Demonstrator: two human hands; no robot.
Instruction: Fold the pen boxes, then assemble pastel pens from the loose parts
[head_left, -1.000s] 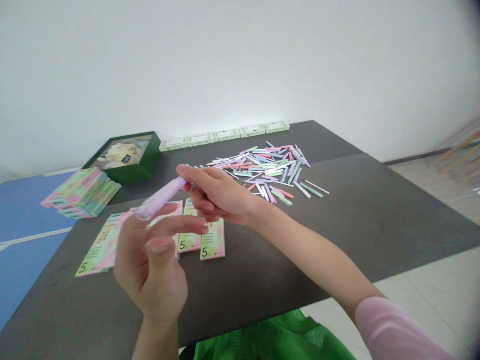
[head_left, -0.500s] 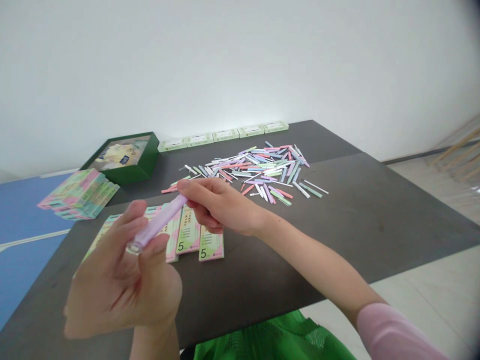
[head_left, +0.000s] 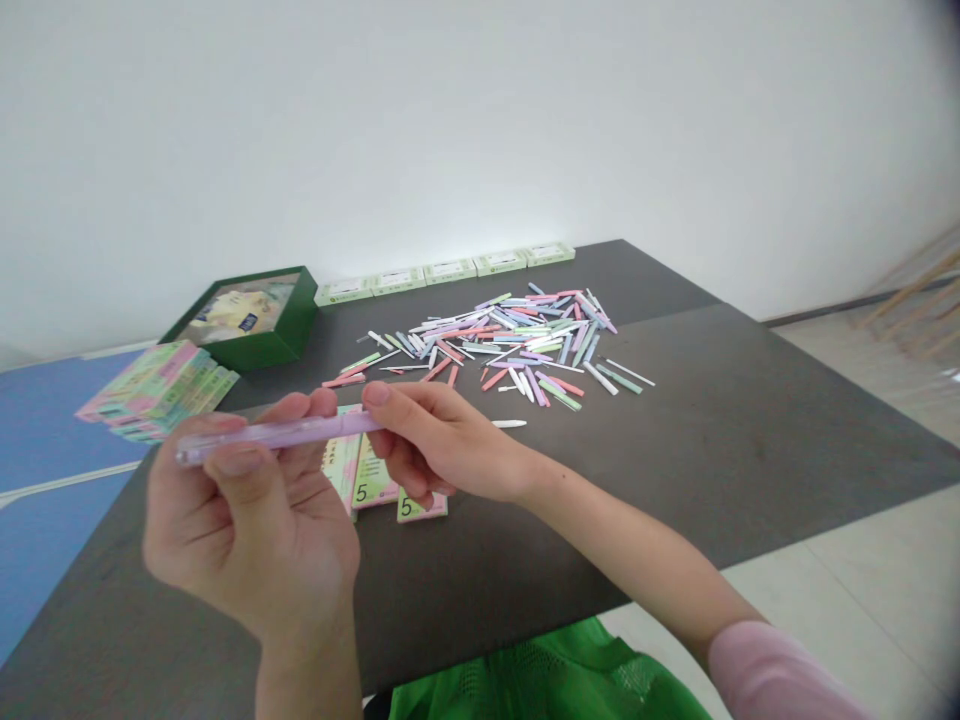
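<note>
A translucent lilac plastic pen (head_left: 277,432) lies nearly level between my hands. My left hand (head_left: 247,520) grips its far-left part between thumb and fingers, and my right hand (head_left: 439,440) pinches its other end. Below the hands lie pastel paper packs printed with a 5 (head_left: 373,484), partly hidden by my fingers. Just beyond my right hand, a loose heap of pastel pen parts (head_left: 510,345) spreads across the table, and a single white piece (head_left: 508,423) lies apart from it.
The dark table (head_left: 675,420) holds a green box (head_left: 240,318), a row of pale green boxes (head_left: 442,272) at the back, and a stack of pastel packs (head_left: 154,390) at its left corner. A blue mat (head_left: 52,470) lies left; green mesh (head_left: 547,680) shows below.
The pen has swung from tilted to nearly level. My left hand has shifted left along it, and my right hand has moved slightly down. The packs and heap have not visibly moved.
</note>
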